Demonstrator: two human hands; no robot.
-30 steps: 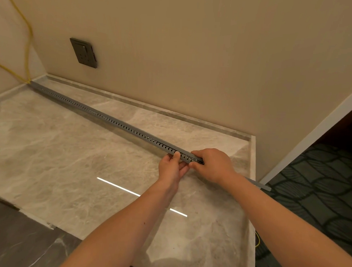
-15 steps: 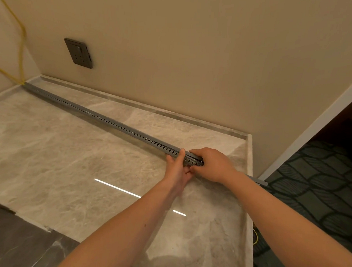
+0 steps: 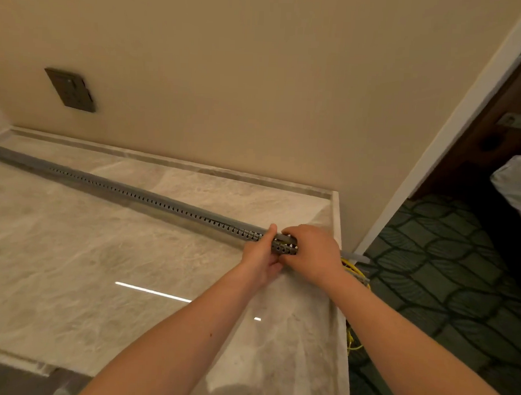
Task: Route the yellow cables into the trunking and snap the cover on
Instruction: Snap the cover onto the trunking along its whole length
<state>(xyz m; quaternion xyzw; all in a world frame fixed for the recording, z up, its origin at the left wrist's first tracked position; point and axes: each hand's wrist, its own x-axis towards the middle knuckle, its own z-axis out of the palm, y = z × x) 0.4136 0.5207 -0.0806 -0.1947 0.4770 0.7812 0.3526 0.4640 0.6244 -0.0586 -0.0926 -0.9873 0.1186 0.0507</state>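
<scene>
A long grey slotted trunking (image 3: 140, 195) lies diagonally across the marble counter (image 3: 71, 263), from the far left corner to the right edge. Its cover sits on most of the length. My left hand (image 3: 261, 257) pinches the trunking from the left near its right end. My right hand (image 3: 309, 253) is clamped over the same spot from the right, pressing on the cover. Between my hands the slotted side wall shows, with yellow cable inside. Yellow cables (image 3: 354, 271) spill out past the counter's right edge and hang down towards the floor.
A dark wall socket (image 3: 70, 90) sits on the beige wall above the counter's left part. A raised marble lip (image 3: 336, 206) borders the back and right of the counter. Patterned dark carpet (image 3: 443, 280) and a white bag (image 3: 519, 184) lie to the right.
The view has swung right and down, so the far left cable is out of sight. Both hands stay clamped near the trunking's right end; the yellow cables beyond the counter edge now show.
</scene>
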